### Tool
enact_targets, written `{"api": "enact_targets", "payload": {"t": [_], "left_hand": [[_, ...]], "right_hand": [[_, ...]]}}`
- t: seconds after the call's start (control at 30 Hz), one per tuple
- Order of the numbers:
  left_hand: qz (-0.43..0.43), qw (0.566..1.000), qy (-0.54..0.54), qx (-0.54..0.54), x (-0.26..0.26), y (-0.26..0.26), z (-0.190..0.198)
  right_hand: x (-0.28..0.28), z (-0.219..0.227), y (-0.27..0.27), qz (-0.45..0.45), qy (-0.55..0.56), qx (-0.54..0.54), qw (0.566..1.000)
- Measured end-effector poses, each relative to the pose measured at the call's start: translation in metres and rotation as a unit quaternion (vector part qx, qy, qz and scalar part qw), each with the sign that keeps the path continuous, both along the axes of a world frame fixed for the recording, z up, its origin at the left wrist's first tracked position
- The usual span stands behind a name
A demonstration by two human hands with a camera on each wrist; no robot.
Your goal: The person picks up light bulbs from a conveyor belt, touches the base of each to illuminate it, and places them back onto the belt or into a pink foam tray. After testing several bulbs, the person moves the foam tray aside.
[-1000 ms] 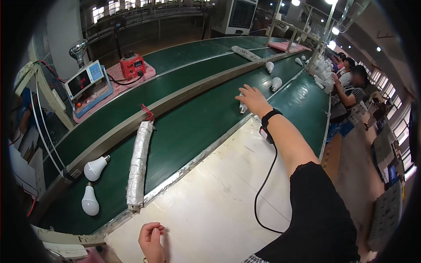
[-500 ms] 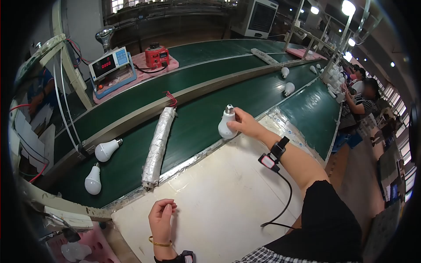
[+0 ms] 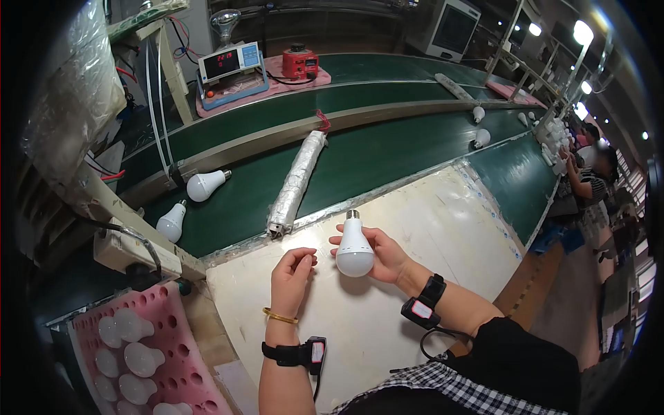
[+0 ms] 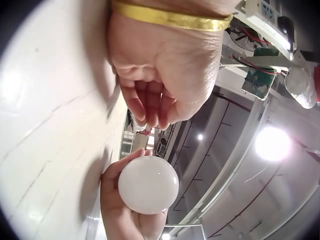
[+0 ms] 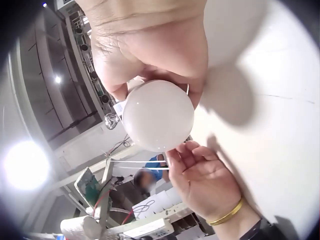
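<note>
My right hand (image 3: 386, 257) holds a white LED light bulb (image 3: 355, 257) over the pale board, its metal screw base pointing away and its round dome toward me. The dome (image 5: 158, 116) hides most of the holding fingers in the right wrist view. Just left of the bulb is my left hand (image 3: 290, 278), its fingers loosely curled and holding nothing. The left wrist view shows that hand (image 4: 162, 75) apart from the bulb (image 4: 148, 185). Two more bulbs, one lying at the rail (image 3: 206, 185) and one nearer me (image 3: 171, 223), rest on the green belt.
A foil-wrapped bar (image 3: 299, 181) lies across the green belt (image 3: 387, 142). At lower left, a pink foam tray (image 3: 181, 333) holds several bulbs. Behind stand a digital meter (image 3: 229, 63) and a red device (image 3: 300, 63). Farther right, more bulbs and people line the belt.
My right hand took a bulb from the far belt and brought it back over the board, close to my left hand. The view has shifted, bringing the pink tray into sight.
</note>
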State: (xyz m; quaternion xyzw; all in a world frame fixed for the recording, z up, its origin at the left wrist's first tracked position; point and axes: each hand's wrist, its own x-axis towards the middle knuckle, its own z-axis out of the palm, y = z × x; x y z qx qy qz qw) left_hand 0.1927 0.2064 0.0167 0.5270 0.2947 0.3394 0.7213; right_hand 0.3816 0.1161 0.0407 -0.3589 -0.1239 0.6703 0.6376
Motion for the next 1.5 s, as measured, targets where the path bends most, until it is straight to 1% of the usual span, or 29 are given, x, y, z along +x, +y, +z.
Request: {"api": "enact_targets", "payload": {"t": [0.03,0.07,0.13,0.17,0.23,0.37,0.43,0.47,0.57,0.7,0.77,0.9,1.1,1.17,1.2,1.27,1.5], "left_hand": [[-0.004,1.0,0.002,0.001,0.0,0.0,0.001],[-0.008,1.0,0.004,0.003,-0.001,0.0,0.002],[-0.01,1.0,0.005,0.008,-0.001,0.0,0.002],[-0.012,1.0,0.008,0.013,-0.001,0.0,0.001],[-0.013,1.0,0.007,0.017,0.0,0.001,-0.002],[-0.015,1.0,0.0,0.012,0.0,0.002,-0.003],[-0.016,1.0,0.003,0.012,0.0,0.002,-0.004],[-0.017,1.0,0.004,0.013,0.0,0.002,-0.004],[-0.019,1.0,0.002,0.024,0.001,0.003,-0.006],[-0.019,1.0,0.001,0.021,0.001,0.003,-0.006],[-0.022,0.999,-0.002,0.026,0.001,0.004,-0.007],[-0.03,0.999,0.003,0.029,0.001,0.005,-0.01],[-0.019,1.0,-0.005,0.02,0.001,0.004,-0.008],[-0.02,1.0,-0.001,0.021,0.001,0.004,-0.008],[-0.02,1.0,-0.002,0.021,0.001,0.003,-0.007],[-0.018,1.0,0.001,0.019,0.001,0.003,-0.006],[-0.016,1.0,-0.008,0.017,0.001,0.003,-0.007]], "right_hand": [[-0.001,-0.004,-0.001,-0.009,-0.054,0.011,0.998],[-0.001,-0.005,-0.003,-0.008,-0.055,0.01,0.998],[0.002,-0.002,-0.008,0.04,-0.208,0.016,0.977],[0.003,-0.003,-0.009,0.041,-0.209,0.016,0.977],[0.003,-0.008,-0.01,0.044,-0.271,0.014,0.962],[-0.005,-0.013,-0.01,0.013,-0.28,0.043,0.959],[-0.006,-0.016,-0.01,0.018,-0.333,0.054,0.941],[-0.007,-0.016,-0.01,0.019,-0.332,0.054,0.942],[-0.01,-0.01,-0.011,0.03,-0.387,0.05,0.92],[-0.007,-0.012,-0.009,0.041,-0.393,0.043,0.918],[-0.007,-0.015,-0.007,0.035,-0.363,0.04,0.93],[-0.008,-0.014,-0.006,0.034,-0.358,0.047,0.932],[-0.01,-0.016,-0.007,0.043,-0.404,0.078,0.91],[-0.013,-0.014,-0.009,0.042,-0.44,0.091,0.892],[-0.014,-0.012,-0.009,0.042,-0.44,0.092,0.892],[-0.015,-0.009,-0.009,0.054,-0.482,0.086,0.87],[-0.013,-0.013,-0.007,0.048,-0.506,0.073,0.858]]}}
